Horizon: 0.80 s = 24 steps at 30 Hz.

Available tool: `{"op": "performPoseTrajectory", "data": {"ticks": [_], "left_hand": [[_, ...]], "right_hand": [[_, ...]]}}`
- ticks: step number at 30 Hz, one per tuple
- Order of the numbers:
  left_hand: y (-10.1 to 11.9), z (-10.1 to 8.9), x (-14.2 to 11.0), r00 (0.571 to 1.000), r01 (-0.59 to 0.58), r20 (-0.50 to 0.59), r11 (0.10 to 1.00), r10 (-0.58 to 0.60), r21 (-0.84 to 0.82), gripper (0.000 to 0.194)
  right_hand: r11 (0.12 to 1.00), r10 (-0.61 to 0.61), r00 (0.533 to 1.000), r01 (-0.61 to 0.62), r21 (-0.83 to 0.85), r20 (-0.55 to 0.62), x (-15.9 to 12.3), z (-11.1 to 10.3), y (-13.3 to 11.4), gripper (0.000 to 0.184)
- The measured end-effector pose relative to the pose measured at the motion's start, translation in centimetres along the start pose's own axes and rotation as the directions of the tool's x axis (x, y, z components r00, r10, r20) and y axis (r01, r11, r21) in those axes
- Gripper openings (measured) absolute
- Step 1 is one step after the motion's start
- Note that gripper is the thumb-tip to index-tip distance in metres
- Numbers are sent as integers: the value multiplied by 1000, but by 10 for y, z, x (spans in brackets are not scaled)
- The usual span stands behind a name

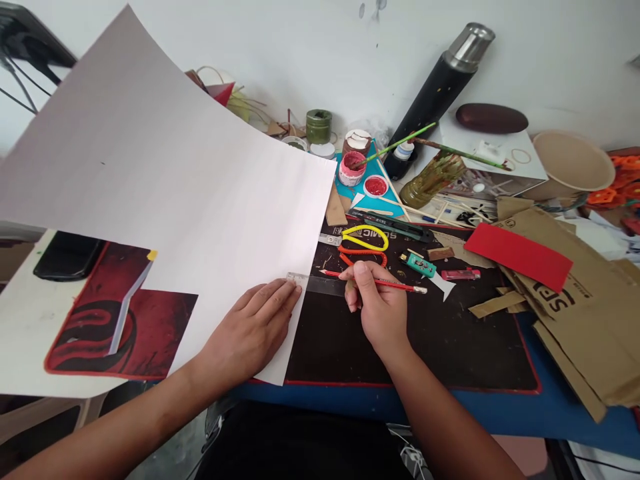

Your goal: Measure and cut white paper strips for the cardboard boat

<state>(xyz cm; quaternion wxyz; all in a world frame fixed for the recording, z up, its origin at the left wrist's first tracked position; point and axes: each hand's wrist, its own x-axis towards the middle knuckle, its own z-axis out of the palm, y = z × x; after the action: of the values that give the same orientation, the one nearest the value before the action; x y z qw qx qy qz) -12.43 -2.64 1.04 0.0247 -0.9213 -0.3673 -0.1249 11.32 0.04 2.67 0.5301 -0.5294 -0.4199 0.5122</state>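
A large white sheet of paper lies across the left of the desk, its far left part curling up. My left hand rests flat near the sheet's right edge, fingers stretched out over a clear ruler. The ruler sticks out to the right past the paper, and its other end is partly under my fingers. In my right hand is a red pencil, pinched between thumb and fingers. Its sharpened tip points left, above the ruler. Scissors with yellow and orange handles lie just beyond.
A green lighter, a pink lighter and scraps lie on the dark mat. Open paint jars and a black thermos stand behind. Cardboard and a red strip are at right; a black phone at left.
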Motion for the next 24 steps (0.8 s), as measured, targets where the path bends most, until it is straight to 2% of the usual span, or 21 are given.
{"op": "performPoseTrajectory", "data": {"ticks": [5, 12, 18, 24], "left_hand": [[-1, -4, 6, 998, 16, 59, 1000, -17, 25, 44], [-5, -2, 19, 999, 36, 10, 997, -37, 70, 40], [-4, 6, 16, 995, 100, -4, 995, -100, 29, 48], [1, 3, 6, 997, 75, 28, 997, -75, 21, 50]], "right_hand": [[1000, 17, 1000, -17, 13, -5, -1, -4, 3, 47], [1000, 5, 1000, -5, 4, -20, -1, -7, 8, 48], [1000, -8, 1000, 9, 18, -27, -3, -8, 8, 46], [1000, -23, 999, 23, 18, -36, -5, -8, 7, 45]]}}
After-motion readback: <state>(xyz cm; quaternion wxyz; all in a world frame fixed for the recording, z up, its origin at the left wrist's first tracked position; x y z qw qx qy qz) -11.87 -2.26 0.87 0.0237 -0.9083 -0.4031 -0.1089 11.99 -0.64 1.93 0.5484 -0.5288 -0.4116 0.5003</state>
